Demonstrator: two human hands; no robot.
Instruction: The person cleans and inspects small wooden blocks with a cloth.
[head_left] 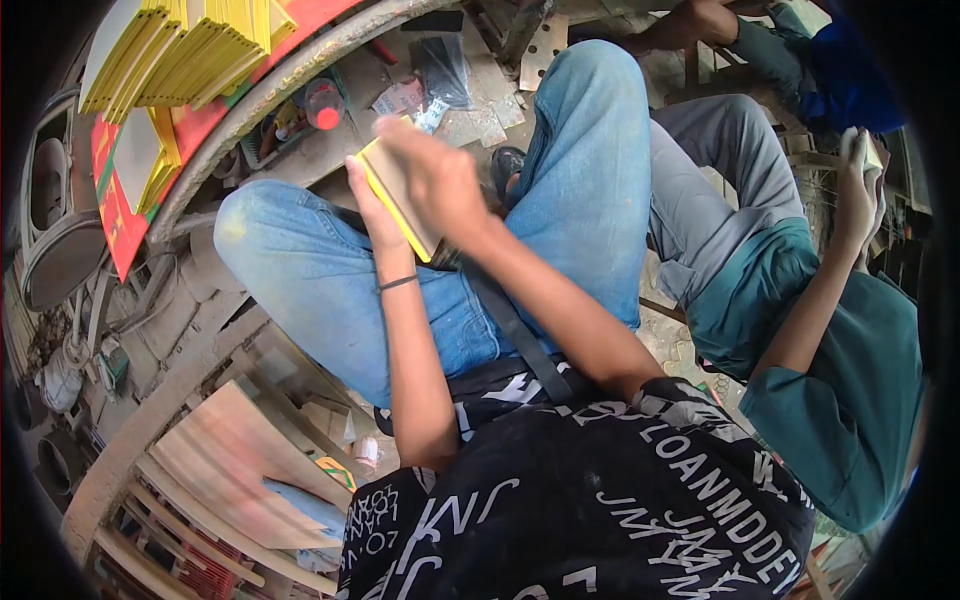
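A thin rectangular piece with yellow edges and a pale tan face is held tilted above my lap. My left hand, with a dark band on its wrist, grips it along its left side. Over the face of the same piece is my right hand, smeared by motion. Its fingers are too blurred to show whether they hold anything.
Several similar yellow-edged pieces are stacked on a red sheet at upper left. A red-capped clear container stands beyond my knees. A wooden chair is at lower left. A co-worker in a green shirt sits at right.
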